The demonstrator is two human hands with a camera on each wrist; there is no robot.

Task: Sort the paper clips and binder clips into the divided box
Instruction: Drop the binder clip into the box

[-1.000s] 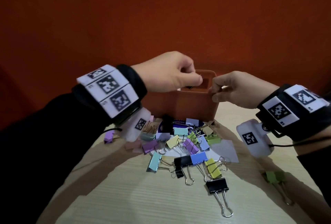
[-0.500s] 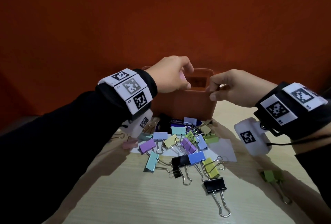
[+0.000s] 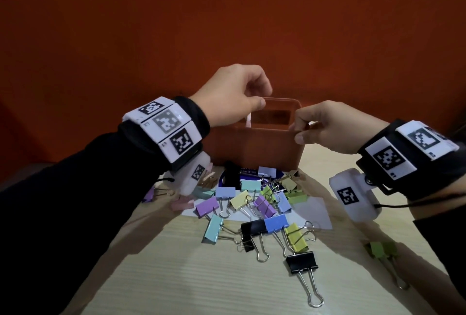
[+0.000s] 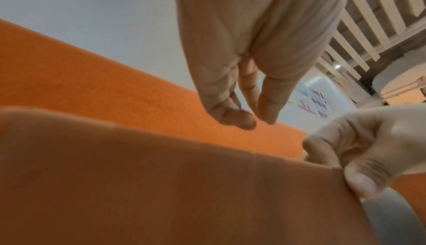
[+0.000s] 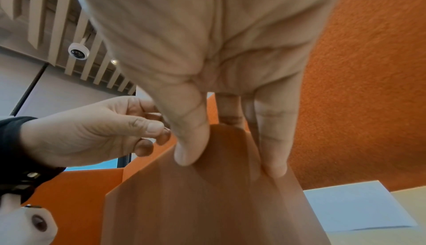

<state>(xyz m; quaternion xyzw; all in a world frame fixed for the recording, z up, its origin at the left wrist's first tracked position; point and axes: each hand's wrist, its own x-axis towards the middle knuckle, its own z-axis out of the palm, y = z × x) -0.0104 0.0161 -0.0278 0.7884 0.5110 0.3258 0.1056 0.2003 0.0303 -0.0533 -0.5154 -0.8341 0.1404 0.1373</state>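
The orange divided box (image 3: 252,148) stands at the back of the table. My left hand (image 3: 261,98) hovers over the box's left part with thumb and fingers loosely apart. In the left wrist view nothing sits between my left fingertips (image 4: 239,121). A pale pink piece (image 3: 248,120) shows just under the thumb, inside the rim. My right hand (image 3: 298,130) pinches the box's right front corner, thumb (image 5: 189,150) on the outer wall (image 5: 207,203) and fingers over the rim. Several coloured binder clips (image 3: 252,203) lie heaped in front of the box.
A black binder clip (image 3: 301,261) lies nearest me. A green one (image 3: 380,249) sits under my right forearm and a purple one (image 3: 148,195) under my left. White paper (image 3: 315,211) and a blue packet (image 3: 248,171) lie under the heap. An orange wall (image 3: 227,25) stands behind.
My left hand, pinched tight over the box a second ago, has loosened its fingers, and the pink piece now shows below the thumb. My right hand has kept its hold on the box.
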